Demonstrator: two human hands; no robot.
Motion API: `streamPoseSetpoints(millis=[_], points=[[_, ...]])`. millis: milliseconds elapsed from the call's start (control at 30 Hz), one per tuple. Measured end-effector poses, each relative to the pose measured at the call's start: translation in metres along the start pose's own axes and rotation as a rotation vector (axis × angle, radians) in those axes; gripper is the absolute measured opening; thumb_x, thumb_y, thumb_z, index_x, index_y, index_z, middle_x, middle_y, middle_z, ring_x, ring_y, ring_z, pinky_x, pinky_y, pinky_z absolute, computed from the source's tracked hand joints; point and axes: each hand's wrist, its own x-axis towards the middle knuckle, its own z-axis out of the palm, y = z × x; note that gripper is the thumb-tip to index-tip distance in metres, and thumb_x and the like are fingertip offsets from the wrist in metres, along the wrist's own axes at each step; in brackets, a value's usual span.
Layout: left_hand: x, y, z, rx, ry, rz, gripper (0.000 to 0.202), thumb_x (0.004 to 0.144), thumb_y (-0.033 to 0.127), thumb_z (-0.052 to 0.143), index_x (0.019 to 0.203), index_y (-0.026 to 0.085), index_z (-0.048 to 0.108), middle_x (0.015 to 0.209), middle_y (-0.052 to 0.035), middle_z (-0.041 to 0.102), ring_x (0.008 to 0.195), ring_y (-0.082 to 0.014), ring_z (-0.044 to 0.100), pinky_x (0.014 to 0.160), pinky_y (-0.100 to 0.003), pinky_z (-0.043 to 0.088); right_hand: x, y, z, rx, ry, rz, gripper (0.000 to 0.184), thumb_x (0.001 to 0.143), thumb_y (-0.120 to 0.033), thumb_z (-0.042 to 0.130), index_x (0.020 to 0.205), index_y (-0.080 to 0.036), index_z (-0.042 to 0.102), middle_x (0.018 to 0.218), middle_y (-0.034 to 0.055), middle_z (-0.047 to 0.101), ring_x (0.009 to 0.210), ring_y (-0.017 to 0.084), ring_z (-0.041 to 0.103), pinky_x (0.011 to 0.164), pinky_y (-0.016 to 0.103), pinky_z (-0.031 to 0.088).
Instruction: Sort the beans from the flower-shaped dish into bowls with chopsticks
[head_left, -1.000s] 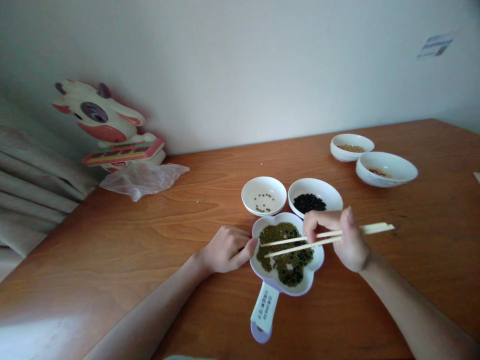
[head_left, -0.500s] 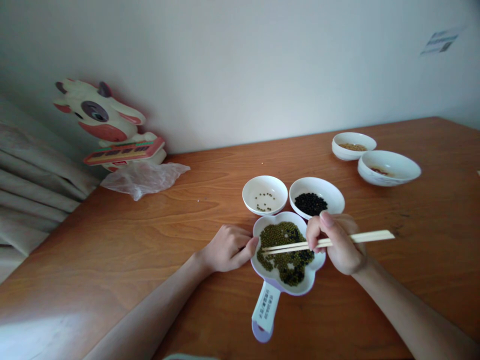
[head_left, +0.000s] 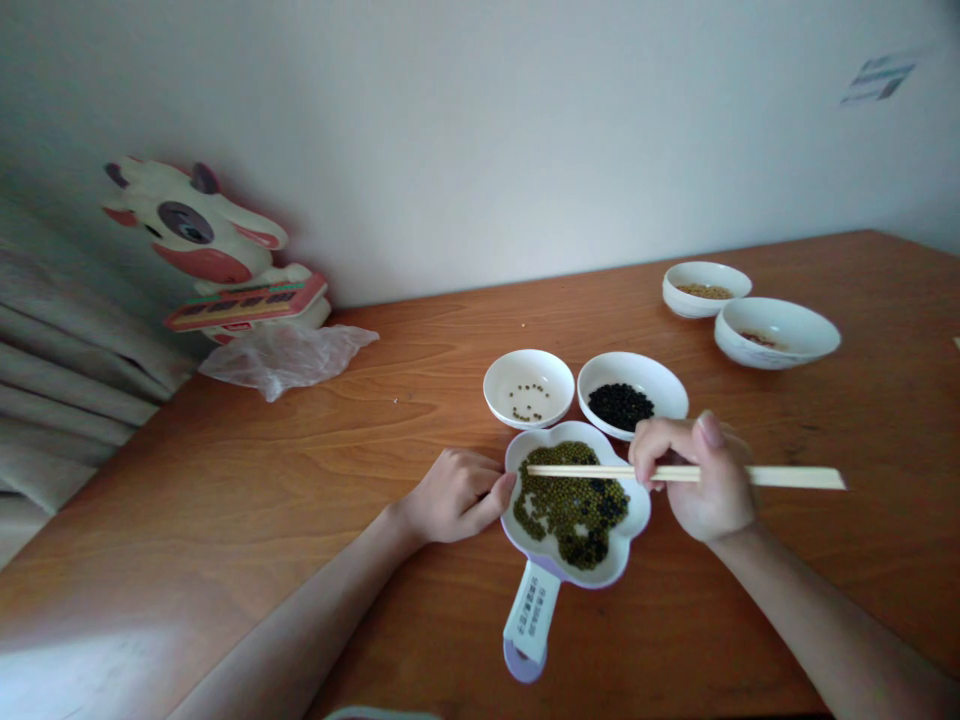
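Note:
My right hand [head_left: 701, 478] is closed around a pair of wooden chopsticks [head_left: 592, 471], whose tips lie level over the left part of a flower-shaped white and purple dish [head_left: 636, 520] heaped with green and black beans. My left hand [head_left: 456, 495] rests curled on the table, fingers pressed against that dish's left rim. Just behind the dish stand two white bowls: a small bowl [head_left: 529, 386] with a few green beans and a wider bowl [head_left: 660, 390] with a pile of black beans.
The dish's handle [head_left: 531, 620] points toward me. Two more white bowls [head_left: 705, 288] [head_left: 776, 332] sit at the far right of the wooden table [head_left: 300, 480]. A cow-shaped toy [head_left: 214, 255] and a crumpled plastic bag [head_left: 289, 355] lie by the wall at left, beside a curtain.
My right hand has moved slightly right and the chopsticks have closed together and levelled out, their tips now over the dish's upper left. My left hand has stayed put.

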Motion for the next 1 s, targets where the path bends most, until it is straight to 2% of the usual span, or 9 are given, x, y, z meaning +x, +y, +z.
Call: streamPoseSetpoints(millis=[167, 367, 467, 600, 667, 1000], points=[[-0.001, 0.0, -0.001, -0.009, -0.006, -0.009, 0.046, 0.11, 0.029, 0.031, 0.066, 0.018, 0.04, 0.065, -0.0015, 0.052, 0.057, -0.0107, 0.045, 0.059, -0.028, 0.033, 0.006, 0.0, -0.004, -0.055, -0.03, -0.047, 0.073, 0.1, -0.072, 0.028, 0.062, -0.023, 0.065, 0.055, 0.0043, 0.058, 0.053, 0.018, 0.051, 0.052, 0.035, 0.033], [-0.001, -0.001, 0.001, -0.004, -0.008, -0.011, 0.045, 0.109, 0.028, 0.032, 0.067, 0.018, 0.039, 0.064, -0.0013, 0.052, 0.057, -0.011, 0.046, 0.06, -0.028, 0.034, 0.012, 0.004, -0.021, -0.071, -0.197, 0.046, 0.079, 0.099, -0.076, 0.011, 0.063, -0.024, 0.058, 0.059, 0.0042, 0.055, 0.057, 0.018, 0.049, 0.055, 0.037, 0.033], [-0.001, -0.001, 0.001, -0.001, -0.007, -0.011, 0.044, 0.109, 0.028, 0.032, 0.067, 0.018, 0.039, 0.064, -0.0013, 0.052, 0.057, -0.011, 0.046, 0.06, -0.027, 0.033, 0.013, 0.008, -0.028, -0.116, -0.209, 0.054, 0.076, 0.102, -0.07, 0.012, 0.062, -0.023, 0.057, 0.059, 0.0038, 0.054, 0.058, 0.018, 0.049, 0.056, 0.036, 0.034], [-0.001, -0.001, 0.0, 0.0, 0.002, -0.012, 0.044, 0.109, 0.028, 0.032, 0.067, 0.018, 0.038, 0.065, -0.0014, 0.052, 0.057, -0.0111, 0.045, 0.059, -0.027, 0.032, 0.011, 0.01, -0.026, -0.171, -0.271, 0.038, 0.06, 0.109, -0.05, 0.03, 0.066, -0.021, 0.059, 0.061, 0.0009, 0.056, 0.056, 0.014, 0.052, 0.056, 0.033, 0.037], [-0.001, -0.001, 0.0, -0.002, 0.002, -0.009, 0.044, 0.11, 0.028, 0.032, 0.067, 0.018, 0.038, 0.065, -0.0015, 0.053, 0.057, -0.0111, 0.046, 0.06, -0.027, 0.032, 0.011, 0.009, -0.023, -0.178, -0.282, 0.023, 0.056, 0.109, -0.045, 0.032, 0.067, -0.021, 0.06, 0.06, -0.0001, 0.056, 0.055, 0.012, 0.054, 0.055, 0.031, 0.038], [-0.001, -0.002, 0.002, -0.008, -0.004, -0.009, 0.044, 0.11, 0.029, 0.031, 0.067, 0.018, 0.038, 0.065, -0.0016, 0.053, 0.057, -0.0114, 0.045, 0.06, -0.028, 0.031, 0.008, 0.006, -0.011, -0.206, -0.207, -0.03, 0.056, 0.11, -0.038, 0.034, 0.066, -0.02, 0.062, 0.056, -0.0015, 0.057, 0.05, 0.009, 0.054, 0.05, 0.027, 0.038]])
